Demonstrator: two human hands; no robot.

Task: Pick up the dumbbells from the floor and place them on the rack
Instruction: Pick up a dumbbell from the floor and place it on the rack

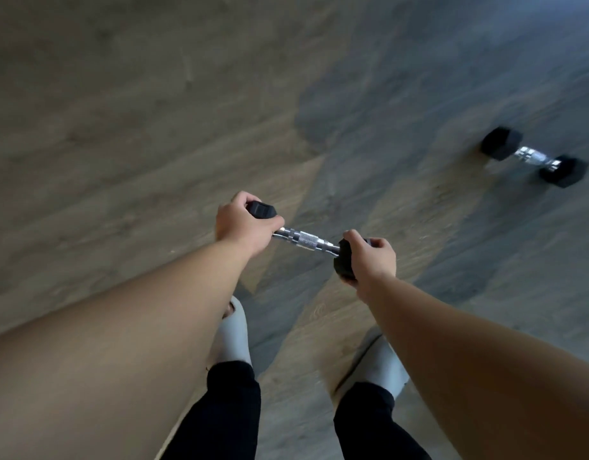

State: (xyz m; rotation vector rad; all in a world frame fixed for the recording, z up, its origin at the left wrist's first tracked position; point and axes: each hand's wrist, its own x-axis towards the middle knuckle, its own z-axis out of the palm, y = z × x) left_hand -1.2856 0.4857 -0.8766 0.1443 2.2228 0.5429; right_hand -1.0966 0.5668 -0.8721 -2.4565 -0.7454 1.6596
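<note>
Both bare forearms fill the lower frame, and between them a dumbbell (304,239) is carried clear of the floor (120,127), in front of the body above the feet. Its chrome handle (303,240) is exposed and tilts slightly down toward the right. The left hand (245,224) is closed over the left black head (261,210), its fingers (276,224) wrapped to where head meets handle. The right hand (372,260) is closed over the right black head (344,260), thumb over the top. Both grips are fully shut on the load; no open gap is seen.

A second dumbbell (533,157) is left on the floor, well apart to the upper right, blurred. Two pale slippers (233,333) and dark trouser legs (233,413) are seen below the load. The rack is not in view.

The step in hand is judged to be the carry to the rack, with one dumbbell remaining afterward. For a sound carry, the bar should be levelled and kept near the body. Since the heads rather than the knurled handle are gripped, the hold is judged less secure; the rubber can roll in the palm, so one hand should be moved to the handle before lowering onto the rack. The load should be kept clear of the feet, which are lightly shod.
</note>
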